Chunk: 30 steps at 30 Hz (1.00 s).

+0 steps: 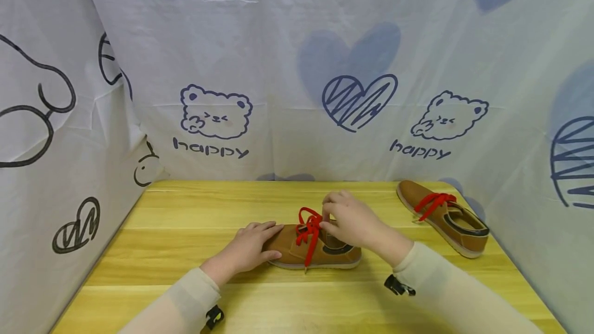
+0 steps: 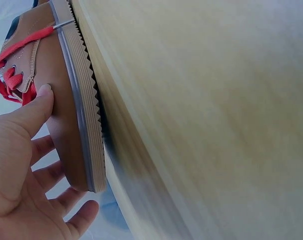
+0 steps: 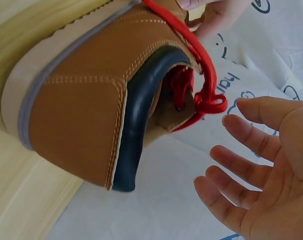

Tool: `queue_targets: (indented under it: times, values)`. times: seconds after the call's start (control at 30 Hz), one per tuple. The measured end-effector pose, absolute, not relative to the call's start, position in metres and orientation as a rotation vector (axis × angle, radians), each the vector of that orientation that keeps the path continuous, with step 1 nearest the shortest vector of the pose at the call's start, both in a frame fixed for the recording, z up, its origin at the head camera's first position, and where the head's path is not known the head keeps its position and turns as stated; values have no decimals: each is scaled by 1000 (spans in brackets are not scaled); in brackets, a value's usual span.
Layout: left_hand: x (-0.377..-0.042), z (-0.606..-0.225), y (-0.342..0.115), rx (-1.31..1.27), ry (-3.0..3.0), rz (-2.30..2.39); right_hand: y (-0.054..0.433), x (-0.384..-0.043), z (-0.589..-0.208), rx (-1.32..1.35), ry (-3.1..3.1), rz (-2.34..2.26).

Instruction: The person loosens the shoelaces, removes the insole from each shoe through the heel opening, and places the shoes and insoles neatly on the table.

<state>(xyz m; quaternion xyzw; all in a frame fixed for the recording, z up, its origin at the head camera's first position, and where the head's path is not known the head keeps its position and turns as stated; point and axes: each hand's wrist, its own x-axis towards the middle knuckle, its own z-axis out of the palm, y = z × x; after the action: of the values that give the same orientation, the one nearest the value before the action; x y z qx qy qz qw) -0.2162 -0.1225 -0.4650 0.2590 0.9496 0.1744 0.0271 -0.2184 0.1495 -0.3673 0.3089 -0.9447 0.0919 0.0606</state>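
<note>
A brown shoe (image 1: 290, 251) with a dark padded collar (image 3: 136, 120) stands on the table, its toe to the left. Its red laces (image 1: 310, 236) are tied in a bow over the tongue, one end hanging down the near side. My left hand (image 1: 248, 249) holds the toe, thumb on the near side and fingers across to the far side. Just right of the bow is my right hand (image 1: 355, 220), close over the shoe opening. In the right wrist view its fingers (image 3: 241, 167) are loosely bent with nothing between them, the thumb tip near the lace knot.
A second brown shoe (image 1: 464, 238) with a red lace bow (image 1: 433, 202) lies at the table's back right. The yellow wood-grain table (image 1: 185, 205) ends at a white cloth (image 1: 287, 143) printed with hearts and bears, which hangs behind and at both sides.
</note>
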Motion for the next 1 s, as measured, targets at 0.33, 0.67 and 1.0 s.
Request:
queue_targets:
  times: [0.33,0.67,1.0]
  values:
    - [-216,-464,-122,792,2936,541,139,-207,-385,844,-2812,274]
    - [-216,-465,-123,795,2941,543,131,-205,-404,725,-2706,224]
    - [-216,-467,-123,794,2928,564,128,-205,-410,754,-2674,298]
